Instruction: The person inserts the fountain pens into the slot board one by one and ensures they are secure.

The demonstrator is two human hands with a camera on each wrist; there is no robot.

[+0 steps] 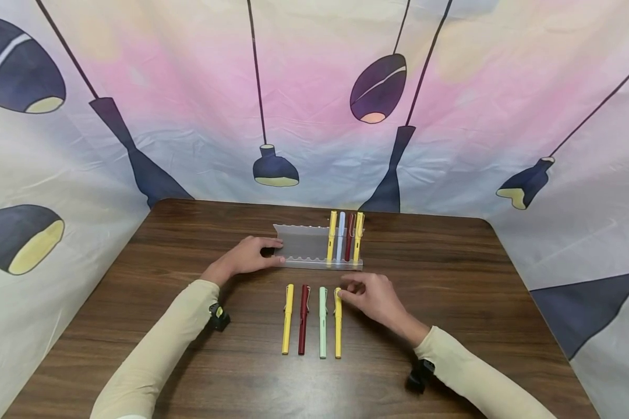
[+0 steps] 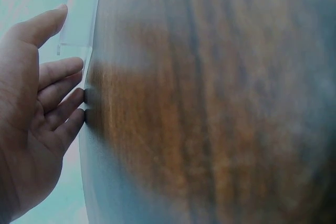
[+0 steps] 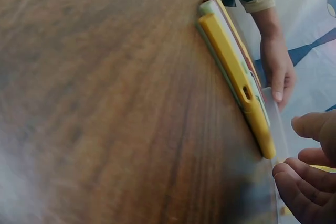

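A clear plastic pen rack (image 1: 304,247) stands at the back of the table. In its right part lean a yellow pen (image 1: 332,238), a pale blue one (image 1: 340,237), a dark red one (image 1: 349,238) and another yellow one (image 1: 359,240). My left hand (image 1: 248,255) touches the rack's left end, fingers extended. In front lie a yellow pen (image 1: 288,320), a dark red pen (image 1: 304,320), a pale green pen (image 1: 322,323) and a rightmost yellow pen (image 1: 338,326). Beside that last one's clip end is my right hand (image 1: 374,297); the right wrist view shows its thumb and fingers (image 3: 296,187) apart, holding nothing.
The brown wooden table (image 1: 424,250) extends around the pens on all sides. Behind it hangs a cloth (image 1: 320,105) printed with dark lamps. Black wrist cameras are strapped to the left sleeve (image 1: 170,331) and the right sleeve (image 1: 472,366).
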